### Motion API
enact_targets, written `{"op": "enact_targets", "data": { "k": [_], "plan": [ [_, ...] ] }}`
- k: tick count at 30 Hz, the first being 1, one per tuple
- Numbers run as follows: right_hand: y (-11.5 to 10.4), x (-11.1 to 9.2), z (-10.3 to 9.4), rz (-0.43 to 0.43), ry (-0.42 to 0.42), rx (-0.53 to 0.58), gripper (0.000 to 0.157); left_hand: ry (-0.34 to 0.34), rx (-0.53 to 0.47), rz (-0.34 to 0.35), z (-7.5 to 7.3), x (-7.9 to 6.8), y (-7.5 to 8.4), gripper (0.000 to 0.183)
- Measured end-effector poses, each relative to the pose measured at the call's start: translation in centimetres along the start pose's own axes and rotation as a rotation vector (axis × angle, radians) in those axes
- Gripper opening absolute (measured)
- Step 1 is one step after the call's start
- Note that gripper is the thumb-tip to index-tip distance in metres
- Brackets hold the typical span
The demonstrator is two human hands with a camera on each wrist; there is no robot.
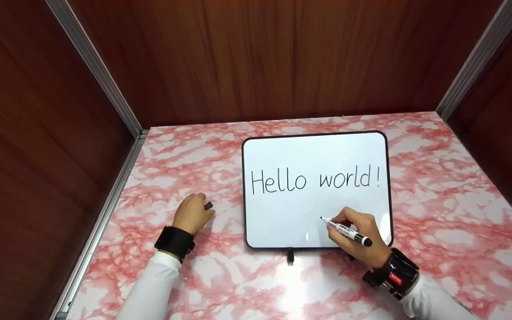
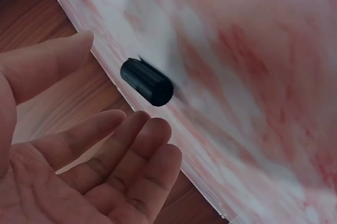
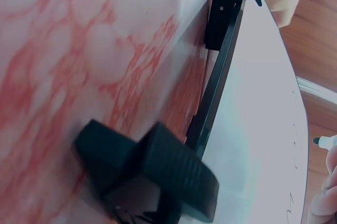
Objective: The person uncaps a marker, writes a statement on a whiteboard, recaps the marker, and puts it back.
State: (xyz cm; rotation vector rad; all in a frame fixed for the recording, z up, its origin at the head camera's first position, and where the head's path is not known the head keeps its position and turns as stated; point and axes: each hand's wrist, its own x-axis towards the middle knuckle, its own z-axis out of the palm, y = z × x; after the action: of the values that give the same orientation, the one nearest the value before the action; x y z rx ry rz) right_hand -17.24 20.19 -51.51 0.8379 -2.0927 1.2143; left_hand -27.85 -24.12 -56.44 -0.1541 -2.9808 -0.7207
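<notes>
My right hand (image 1: 366, 226) grips a white marker (image 1: 346, 231) with a black end. Its dark tip points left over the lower part of a black-framed whiteboard (image 1: 278, 222) that reads "Hello world!". Seen from the right wrist, the marker tip (image 3: 317, 140) stands off the board's surface. Left of the board, my left hand (image 1: 193, 214) is beside a black marker cap (image 1: 208, 206). In the left wrist view the cap (image 2: 147, 81) lies on the table, apart from the spread thumb and loosely bent fingers (image 2: 158, 166).
The board rests on black feet, one foot (image 1: 290, 255) showing at its lower edge. Beneath is a red-and-white marbled table (image 1: 220, 275). Dark wood panels (image 1: 256, 58) with metal corner rails (image 1: 100, 66) enclose the back and both sides.
</notes>
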Motion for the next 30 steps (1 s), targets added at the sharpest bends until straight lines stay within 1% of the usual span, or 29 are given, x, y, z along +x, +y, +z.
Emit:
{"op": "enact_targets", "data": {
  "k": [1,2,4,5,6,7,9,10,12,13,14,15,16,18,20,22,25,26,27,30],
  "plan": [
    [-0.1,0.0,0.0,0.002,-0.007,0.008,0.025,-0.003,0.007,0.0,-0.1,-0.1,0.1,0.038],
    [-0.1,-0.1,0.0,0.007,-0.012,0.016,0.025,-0.029,-0.006,-0.012,-0.6,-0.3,0.6,0.033],
    [-0.3,-0.1,0.0,0.014,-0.023,0.032,0.024,-0.03,-0.015,-0.007,-0.8,-0.4,0.6,0.02],
    [-0.3,-0.2,0.1,0.016,-0.027,0.037,0.024,-0.038,-0.022,-0.021,-1.5,-0.7,1.4,0.015],
    [-0.3,-0.2,0.1,0.019,-0.032,0.043,0.024,-0.035,-0.026,-0.013,-1.5,-0.7,1.3,0.014],
    [-0.4,-0.2,0.1,0.018,-0.034,0.054,0.024,-0.021,-0.027,-0.004,-0.8,-0.4,0.5,0.015],
    [-0.4,-0.3,0.2,0.017,-0.038,0.069,0.024,-0.019,-0.028,0.002,0.4,0.4,-0.9,0.017],
    [-0.4,-0.4,0.2,0.016,-0.04,0.077,0.024,-0.024,-0.026,-0.012,0.5,0.5,-1.0,0.018],
    [-0.4,-0.4,0.3,0.007,-0.038,0.096,0.025,-0.006,-0.022,-0.004,1.8,1.2,-2.4,0.017],
    [-0.3,-0.5,0.3,0.006,-0.036,0.104,0.025,-0.016,-0.023,-0.019,1.7,1.2,-2.2,0.016],
    [-0.3,-0.5,0.3,0.002,-0.032,0.114,0.025,-0.012,-0.023,-0.015,1.9,1.3,-2.3,0.015],
    [-0.3,-0.6,0.3,0.003,-0.031,0.124,0.026,0.006,-0.021,-0.002,2.2,1.4,-2.5,0.015],
    [-0.3,-0.6,0.3,0.003,-0.03,0.136,0.026,0.012,-0.024,-0.002,2.1,1.3,-2.4,0.015],
    [-0.3,-0.7,0.3,0.014,-0.03,0.161,0.027,0.009,-0.025,-0.007,1.4,0.9,-1.4,0.014],
    [-0.3,-0.8,0.3,0.036,-0.04,0.187,0.027,0.042,-0.016,0.009,1.1,0.4,-1.0,0.014],
    [-0.3,-0.8,0.3,0.062,-0.052,0.209,0.028,0.03,-0.027,-0.007,-0.2,-0.5,0.6,0.011],
    [-0.4,-0.9,0.2,0.096,-0.063,0.236,0.028,0.055,-0.034,0.003,-1.4,-1.6,2.1,0.008],
    [-0.4,-0.9,0.2,0.103,-0.064,0.246,0.028,0.054,-0.037,-0.007,-2.2,-1.9,3.1,0.008],
    [-0.5,-0.9,0.2,0.105,-0.061,0.255,0.029,0.055,-0.045,-0.006,-2.7,-2.2,3.7,0.007],
    [-0.6,-0.8,0.2,0.124,-0.054,0.3,0.028,0.098,-0.061,0.008,-3.5,-2.6,4.9,0.008]
  ]
}}
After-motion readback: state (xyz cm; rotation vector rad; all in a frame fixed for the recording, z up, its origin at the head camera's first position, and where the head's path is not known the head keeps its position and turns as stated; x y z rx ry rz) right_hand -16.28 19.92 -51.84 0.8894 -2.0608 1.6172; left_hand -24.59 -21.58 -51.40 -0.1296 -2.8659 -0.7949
